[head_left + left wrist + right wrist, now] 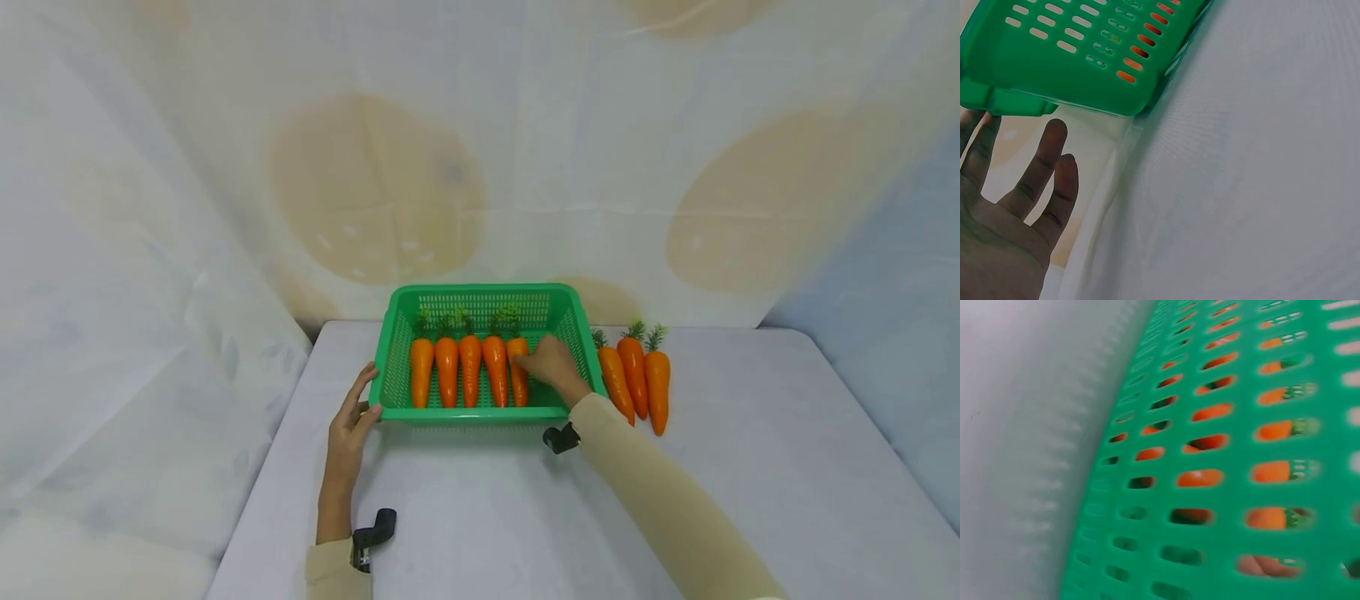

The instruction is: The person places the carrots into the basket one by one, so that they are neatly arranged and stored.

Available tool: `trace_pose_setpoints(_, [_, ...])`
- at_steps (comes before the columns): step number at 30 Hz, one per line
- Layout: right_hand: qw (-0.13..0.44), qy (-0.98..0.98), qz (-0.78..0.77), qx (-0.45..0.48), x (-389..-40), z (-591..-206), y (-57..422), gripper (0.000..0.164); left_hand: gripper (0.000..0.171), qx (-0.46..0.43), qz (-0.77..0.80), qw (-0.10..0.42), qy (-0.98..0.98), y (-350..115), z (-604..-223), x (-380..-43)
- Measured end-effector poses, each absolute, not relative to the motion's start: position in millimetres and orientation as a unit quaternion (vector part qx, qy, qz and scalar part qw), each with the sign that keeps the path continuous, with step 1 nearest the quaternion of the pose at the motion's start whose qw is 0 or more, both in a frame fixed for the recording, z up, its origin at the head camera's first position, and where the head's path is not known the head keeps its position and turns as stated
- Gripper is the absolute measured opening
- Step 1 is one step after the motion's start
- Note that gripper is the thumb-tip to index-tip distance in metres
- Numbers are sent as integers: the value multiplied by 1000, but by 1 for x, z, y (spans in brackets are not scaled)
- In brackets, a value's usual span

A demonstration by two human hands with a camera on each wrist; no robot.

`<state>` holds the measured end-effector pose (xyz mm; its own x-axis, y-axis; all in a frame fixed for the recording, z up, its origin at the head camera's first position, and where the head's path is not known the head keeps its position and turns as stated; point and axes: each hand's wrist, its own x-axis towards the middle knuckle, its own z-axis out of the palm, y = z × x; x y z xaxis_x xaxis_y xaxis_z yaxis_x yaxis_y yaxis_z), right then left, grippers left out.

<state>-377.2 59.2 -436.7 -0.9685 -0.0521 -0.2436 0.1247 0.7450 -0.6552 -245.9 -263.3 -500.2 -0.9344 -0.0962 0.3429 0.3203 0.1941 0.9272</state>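
A green slotted plastic basket [468,413] holds several orange carrots with leafy green tops, lying side by side. My right hand [553,363] reaches in over the front right rim and pinches the rightmost carrot [518,379] in the row. In the right wrist view, part of that hand [1266,566] shows through the slots of the basket wall [1235,487]. My left hand [349,425] touches the basket's left side near the front corner. The left wrist view has its fingers [1040,165] straight and spread, some reaching up under the rim; its thumb is hidden there.
Three more carrots [633,375] lie on the white-covered table [480,508], just right of the basket. Pale patterned sheeting [525,167] hangs close behind the basket and along both sides. A black camera mount is on each wrist.
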Motion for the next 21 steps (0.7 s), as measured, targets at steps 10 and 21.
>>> trace_pose_setpoints(10, [70,913,-398,-60,-354,-399,93,41,50,-79,-634,163,-752,-263,-500,-247])
trace_pose_setpoints(21, [-14,907,-417,-57,-342,-378,164,42,50,-82,-633,152,-755,-258,-473,-233])
